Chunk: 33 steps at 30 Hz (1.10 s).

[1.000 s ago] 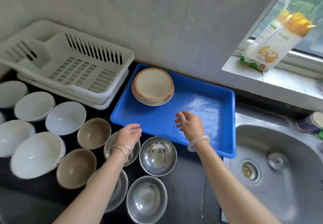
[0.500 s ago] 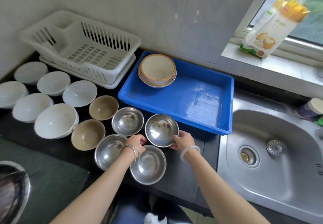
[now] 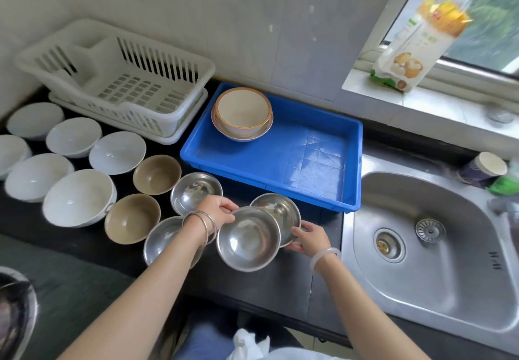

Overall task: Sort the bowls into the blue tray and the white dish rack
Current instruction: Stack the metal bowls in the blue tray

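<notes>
Near steel bowl now overlaps far steel bowl; our left hand and right hand fingers pinch their rims: light, rigid, slick.

- Six white bowls
- Two brown bowls
- Four steel bowls
- Two orange-rimmed bowls, stacked
- One blue tray
- One white dish rack
- One sink

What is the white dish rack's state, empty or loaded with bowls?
Empty of bowls: the white dish rack shows only its bare slotted floor and walls.
</notes>
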{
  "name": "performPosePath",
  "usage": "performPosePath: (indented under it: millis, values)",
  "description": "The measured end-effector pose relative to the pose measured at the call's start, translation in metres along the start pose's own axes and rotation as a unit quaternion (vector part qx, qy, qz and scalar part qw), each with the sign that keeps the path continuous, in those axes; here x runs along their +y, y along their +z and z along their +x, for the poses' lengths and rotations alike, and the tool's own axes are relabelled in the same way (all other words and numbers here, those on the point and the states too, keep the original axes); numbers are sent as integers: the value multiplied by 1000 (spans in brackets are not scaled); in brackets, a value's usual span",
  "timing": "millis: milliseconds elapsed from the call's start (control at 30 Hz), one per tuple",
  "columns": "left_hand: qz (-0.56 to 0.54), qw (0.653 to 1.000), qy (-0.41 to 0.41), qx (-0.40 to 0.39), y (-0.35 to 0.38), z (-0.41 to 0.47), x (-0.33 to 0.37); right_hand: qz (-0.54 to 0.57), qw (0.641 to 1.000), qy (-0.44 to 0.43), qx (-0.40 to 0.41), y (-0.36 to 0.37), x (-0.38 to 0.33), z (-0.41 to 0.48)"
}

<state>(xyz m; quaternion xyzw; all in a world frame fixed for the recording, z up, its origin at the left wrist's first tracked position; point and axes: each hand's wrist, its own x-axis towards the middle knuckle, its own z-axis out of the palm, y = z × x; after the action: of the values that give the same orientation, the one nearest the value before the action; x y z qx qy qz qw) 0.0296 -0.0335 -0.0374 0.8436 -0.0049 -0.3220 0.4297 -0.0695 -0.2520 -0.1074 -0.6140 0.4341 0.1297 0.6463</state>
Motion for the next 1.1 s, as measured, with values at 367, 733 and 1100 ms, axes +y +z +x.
performPosePath:
  millis: [367, 733, 1100]
  values:
    - [21, 996, 24, 78, 36, 23, 11, 23, 999, -7, 25, 3, -4, -19]
    - [46, 996, 15, 73, 43, 39, -5, -16, 999, -34, 33, 8, -1, -15]
    - [-123, 990, -70, -20, 41, 50, -21, -11, 998, -55, 34, 20, 4, -16]
